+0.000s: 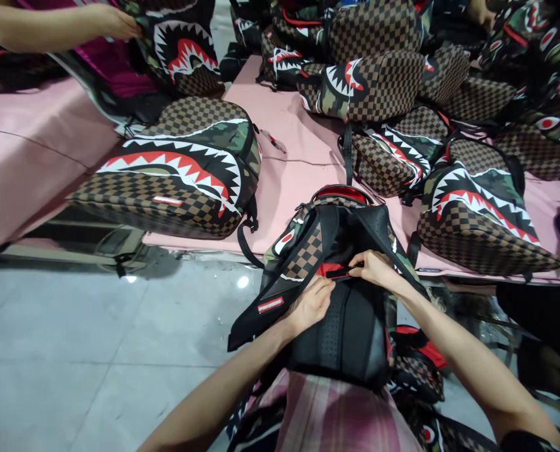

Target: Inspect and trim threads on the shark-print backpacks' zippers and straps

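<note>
A backpack (339, 339) with a black padded back and checkered and camouflage sides lies across my lap and the table's front edge. Its back faces up, its straps spread to both sides. Across the back panel is an opening with red lining (329, 269) and a small black strip (338, 273) at it. My left hand (314, 302) is closed on the opening's lower edge at its left side. My right hand (371, 269) pinches the right end of the black strip with thumb and fingertips.
Shark-mouth backpacks lie on the pink table (284, 182), one at the left (186, 169), another at the right (482, 207), several piled behind. At the upper left, another person's arm (63, 26) reaches to a bag. More bags (416, 370) sit low at my right.
</note>
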`<state>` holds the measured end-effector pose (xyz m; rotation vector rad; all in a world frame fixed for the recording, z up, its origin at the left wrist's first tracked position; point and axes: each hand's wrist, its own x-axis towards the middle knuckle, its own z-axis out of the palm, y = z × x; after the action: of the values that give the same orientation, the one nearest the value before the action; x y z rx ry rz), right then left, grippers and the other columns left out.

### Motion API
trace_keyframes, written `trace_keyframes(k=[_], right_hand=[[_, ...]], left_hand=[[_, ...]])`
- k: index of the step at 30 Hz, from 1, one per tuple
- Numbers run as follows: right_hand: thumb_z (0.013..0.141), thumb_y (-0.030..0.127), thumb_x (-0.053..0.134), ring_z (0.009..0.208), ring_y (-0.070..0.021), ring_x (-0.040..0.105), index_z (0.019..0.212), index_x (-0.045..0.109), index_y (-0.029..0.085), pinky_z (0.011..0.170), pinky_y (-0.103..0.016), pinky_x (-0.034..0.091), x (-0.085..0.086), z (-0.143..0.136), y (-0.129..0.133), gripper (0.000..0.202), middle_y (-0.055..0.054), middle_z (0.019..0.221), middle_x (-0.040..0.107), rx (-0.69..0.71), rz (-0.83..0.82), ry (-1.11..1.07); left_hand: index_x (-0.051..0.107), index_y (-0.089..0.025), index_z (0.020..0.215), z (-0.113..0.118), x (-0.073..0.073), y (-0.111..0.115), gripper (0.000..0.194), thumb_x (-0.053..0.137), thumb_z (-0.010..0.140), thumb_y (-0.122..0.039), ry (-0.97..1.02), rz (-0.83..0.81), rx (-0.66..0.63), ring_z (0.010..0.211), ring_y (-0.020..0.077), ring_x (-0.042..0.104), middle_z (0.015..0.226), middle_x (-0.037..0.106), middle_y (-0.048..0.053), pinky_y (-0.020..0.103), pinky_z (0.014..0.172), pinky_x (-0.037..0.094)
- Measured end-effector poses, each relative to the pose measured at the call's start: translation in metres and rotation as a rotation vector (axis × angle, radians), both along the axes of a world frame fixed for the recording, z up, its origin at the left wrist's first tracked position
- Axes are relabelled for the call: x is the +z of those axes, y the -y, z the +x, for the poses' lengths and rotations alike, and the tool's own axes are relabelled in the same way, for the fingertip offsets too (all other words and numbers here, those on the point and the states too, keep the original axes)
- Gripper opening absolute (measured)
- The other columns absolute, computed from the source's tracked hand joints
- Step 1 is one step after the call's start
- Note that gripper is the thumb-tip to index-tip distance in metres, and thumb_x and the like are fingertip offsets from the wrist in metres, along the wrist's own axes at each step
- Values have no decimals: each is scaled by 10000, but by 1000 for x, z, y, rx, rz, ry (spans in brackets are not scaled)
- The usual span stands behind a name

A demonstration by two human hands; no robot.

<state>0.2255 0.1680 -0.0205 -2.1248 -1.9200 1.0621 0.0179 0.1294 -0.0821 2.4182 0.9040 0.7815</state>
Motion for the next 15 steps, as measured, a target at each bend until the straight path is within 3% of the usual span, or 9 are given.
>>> trace_keyframes(k=[9, 15], right_hand=[[679, 257, 622, 562, -115, 543, 718, 708, 218, 539, -210, 340, -3, -7, 4, 102, 32, 559, 601, 29, 50, 7], [737, 253, 568, 658, -145, 569, 837, 685, 186, 636, -235, 385, -10, -6, 8, 167, -8, 679, 633, -15, 129, 0]], left_hand=[[589, -180, 1085, 2, 0, 0, 317, 445, 822, -77, 16, 0, 16, 970, 195, 553, 1001, 627, 78, 384, 861, 493], [580, -168, 1069, 3, -1, -1, 327, 431, 809, -39, 52, 45, 20, 948, 181, 541, 974, 615, 73, 354, 843, 492]])
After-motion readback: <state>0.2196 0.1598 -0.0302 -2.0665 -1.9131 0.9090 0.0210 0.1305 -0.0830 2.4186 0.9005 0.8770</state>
